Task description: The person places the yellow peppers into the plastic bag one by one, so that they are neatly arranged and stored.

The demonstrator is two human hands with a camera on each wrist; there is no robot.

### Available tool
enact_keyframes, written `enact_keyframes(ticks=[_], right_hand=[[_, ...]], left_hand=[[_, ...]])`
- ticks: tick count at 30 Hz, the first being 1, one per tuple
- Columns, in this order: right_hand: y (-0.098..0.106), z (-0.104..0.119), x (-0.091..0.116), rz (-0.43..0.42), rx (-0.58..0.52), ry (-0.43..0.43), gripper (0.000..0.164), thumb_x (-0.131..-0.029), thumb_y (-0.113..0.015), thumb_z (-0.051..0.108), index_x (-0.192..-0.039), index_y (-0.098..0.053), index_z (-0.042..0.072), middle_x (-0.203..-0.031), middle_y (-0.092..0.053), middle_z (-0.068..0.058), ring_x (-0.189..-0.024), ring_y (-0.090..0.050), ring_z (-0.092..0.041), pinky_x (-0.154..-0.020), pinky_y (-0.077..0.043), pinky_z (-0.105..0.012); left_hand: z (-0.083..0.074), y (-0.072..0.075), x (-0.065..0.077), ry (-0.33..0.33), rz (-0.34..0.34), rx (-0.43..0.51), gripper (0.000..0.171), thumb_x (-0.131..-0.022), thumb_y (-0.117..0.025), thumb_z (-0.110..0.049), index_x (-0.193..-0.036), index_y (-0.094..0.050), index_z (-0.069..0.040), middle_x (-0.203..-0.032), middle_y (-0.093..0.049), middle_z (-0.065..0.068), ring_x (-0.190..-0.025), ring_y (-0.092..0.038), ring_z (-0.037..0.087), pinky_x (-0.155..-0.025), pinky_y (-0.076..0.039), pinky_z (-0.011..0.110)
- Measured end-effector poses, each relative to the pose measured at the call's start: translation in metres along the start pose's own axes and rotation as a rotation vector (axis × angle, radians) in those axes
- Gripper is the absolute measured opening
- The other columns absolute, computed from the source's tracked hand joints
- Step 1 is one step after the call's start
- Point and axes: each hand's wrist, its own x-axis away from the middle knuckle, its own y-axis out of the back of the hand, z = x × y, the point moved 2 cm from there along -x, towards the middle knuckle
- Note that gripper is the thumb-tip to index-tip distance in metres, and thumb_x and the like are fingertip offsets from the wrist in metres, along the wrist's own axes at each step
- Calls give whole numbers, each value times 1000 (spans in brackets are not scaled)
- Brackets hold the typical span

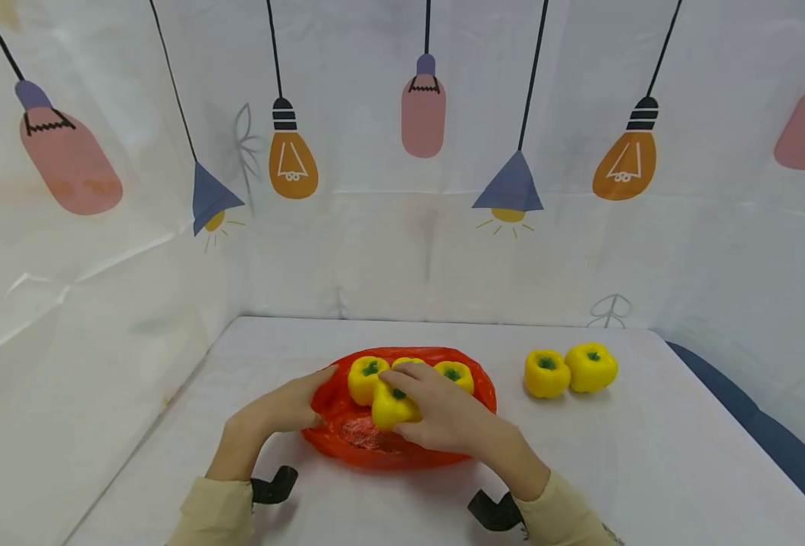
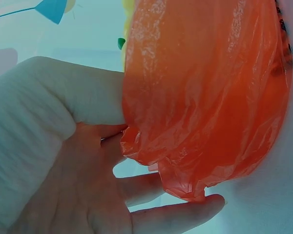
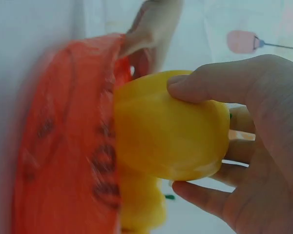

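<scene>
A red plastic bag (image 1: 368, 457) lies with its mouth spread wide on the white table. My left hand (image 1: 282, 403) grips the bag's left rim, thumb inside it and fingers along the outside of the red film (image 2: 205, 107). Over the opening, my right hand (image 1: 453, 413) holds a yellow bell pepper (image 1: 390, 411) between thumb and fingers; its smooth yellow side (image 3: 171, 129) faces the right wrist camera. Behind it inside the bag sit several more yellow bell peppers (image 1: 366, 381), one at the right (image 1: 462, 371) and one partly hidden by my right hand.
Two yellow bell peppers, one nearer (image 1: 546, 374) and one beside it (image 1: 592, 368), stand on the table (image 1: 648, 455) to the right of the bag. A white sheet printed with lamps (image 1: 388, 250) hangs behind the table. Something dark blue (image 1: 750, 409) runs along the right edge.
</scene>
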Motion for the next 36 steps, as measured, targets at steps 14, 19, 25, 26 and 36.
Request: enact_keyframes(ticks=[14,19,25,26,36], right_hand=[[-40,19,-26,24,25,-31,70,-85,-74,37,-148,-44,28,-145,-48,2,-129,-50,-17,-101,-54,-40],[-49,20,-29,37,82,-29,73,-86,-74,41,-149,-42,25,-147,-48,2,-133,-49,-18,-107,-50,-42],[-49,19,-27,35,122,-39,71,-85,-73,45,-148,-45,29,-146,-48,1,-132,-51,-19,-105,-52,-43],[-49,19,-27,35,126,-39,70,-85,-73,46,-148,-45,29,-146,-48,1,-131,-51,-19,-104,-52,-43],[-41,19,-25,42,153,-44,65,-85,-71,52,-143,-49,32,-145,-49,1,-130,-52,-19,-100,-55,-43]], left_hand=[[2,0,0,3,5,-15,84,-79,-72,-3,-155,-35,-11,-155,-45,8,-139,-45,30,-114,-39,57],[1,0,1,-6,12,-15,85,-78,-73,-3,-154,-36,-10,-155,-44,9,-139,-45,32,-113,-39,58],[0,1,2,1,19,-16,86,-79,-73,-4,-155,-35,-10,-156,-43,10,-140,-44,33,-113,-40,58],[0,0,2,3,18,-14,85,-79,-73,-4,-155,-35,-10,-156,-43,10,-139,-44,32,-112,-40,58],[-1,-1,1,41,6,-18,82,-79,-72,-3,-153,-38,-11,-153,-47,7,-135,-47,29,-110,-44,57]])
